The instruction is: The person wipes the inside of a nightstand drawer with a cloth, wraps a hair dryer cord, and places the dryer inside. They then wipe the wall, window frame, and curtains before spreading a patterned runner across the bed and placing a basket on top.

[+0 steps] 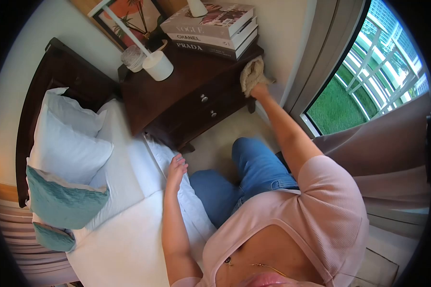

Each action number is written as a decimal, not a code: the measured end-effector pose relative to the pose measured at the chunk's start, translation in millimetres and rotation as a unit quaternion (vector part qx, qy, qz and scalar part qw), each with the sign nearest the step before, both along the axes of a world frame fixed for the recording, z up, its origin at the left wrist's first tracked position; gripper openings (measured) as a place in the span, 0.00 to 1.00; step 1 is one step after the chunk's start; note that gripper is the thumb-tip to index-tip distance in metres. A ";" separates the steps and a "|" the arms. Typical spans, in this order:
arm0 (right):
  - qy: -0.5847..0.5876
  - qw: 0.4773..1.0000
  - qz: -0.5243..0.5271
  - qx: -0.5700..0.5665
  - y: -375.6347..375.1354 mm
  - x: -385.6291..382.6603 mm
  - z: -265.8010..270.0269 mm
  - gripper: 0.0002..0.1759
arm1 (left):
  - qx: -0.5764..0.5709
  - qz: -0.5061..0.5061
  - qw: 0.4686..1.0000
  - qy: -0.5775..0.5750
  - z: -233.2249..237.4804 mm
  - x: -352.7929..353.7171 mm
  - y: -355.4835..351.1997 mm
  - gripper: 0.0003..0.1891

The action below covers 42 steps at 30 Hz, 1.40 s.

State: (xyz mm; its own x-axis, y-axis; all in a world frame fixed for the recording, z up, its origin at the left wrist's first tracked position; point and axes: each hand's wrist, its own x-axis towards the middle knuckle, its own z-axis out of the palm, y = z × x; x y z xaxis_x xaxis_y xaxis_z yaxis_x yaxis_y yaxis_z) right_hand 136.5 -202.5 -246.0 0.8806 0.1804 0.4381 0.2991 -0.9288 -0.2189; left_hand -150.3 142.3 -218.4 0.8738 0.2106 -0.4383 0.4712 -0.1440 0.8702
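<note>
A beige cloth (pixel 252 75) covers most of my right hand (pixel 260 91), which is closed on it. The cloth lies against the right front corner of a dark wooden nightstand (pixel 177 103), just below its top edge. Most of the fingers of that hand are hidden by the cloth. My left hand (pixel 178 166) holds nothing. It is beside the edge of the white bed (pixel 124 225), its fingers loosely bent and slightly apart.
On the nightstand stand stacked books (pixel 215 31), a white lamp (pixel 158 66), a glass jar (pixel 134 58) and a framed picture (pixel 129 19). White pillows (pixel 69 153) and teal cushions (pixel 64 198) lie on the bed. A glass door (pixel 364 71) and a curtain (pixel 378 143) are at right.
</note>
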 end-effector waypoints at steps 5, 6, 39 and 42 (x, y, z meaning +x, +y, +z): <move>0.148 0.948 -0.109 0.260 -4.0 -0.4 -72.8 0.24 | 0.017 -0.009 0.999 0.030 -2.1 -1.5 -3.6 0.26; 0.191 0.935 -0.102 0.279 -9.5 -7.7 -74.6 0.24 | 0.007 0.010 0.999 0.032 0.0 -3.1 -5.4 0.25; 0.267 0.846 0.343 0.310 -13.3 -129.2 138.8 0.18 | 0.492 -0.140 0.745 -0.427 140.6 193.6 -131.4 0.24; 0.296 0.859 0.330 0.257 -32.5 -133.4 129.2 0.19 | 0.578 -0.121 0.683 -0.430 127.0 155.5 -109.8 0.26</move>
State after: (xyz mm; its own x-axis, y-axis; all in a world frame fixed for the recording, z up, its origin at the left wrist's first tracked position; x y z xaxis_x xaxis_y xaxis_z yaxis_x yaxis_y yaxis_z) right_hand 3.1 -235.0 -116.7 0.7570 0.6424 0.1198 0.4177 -0.3347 -0.8447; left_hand 5.2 32.5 -91.5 0.7744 -0.2147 0.5952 -0.3016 -0.9522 0.0490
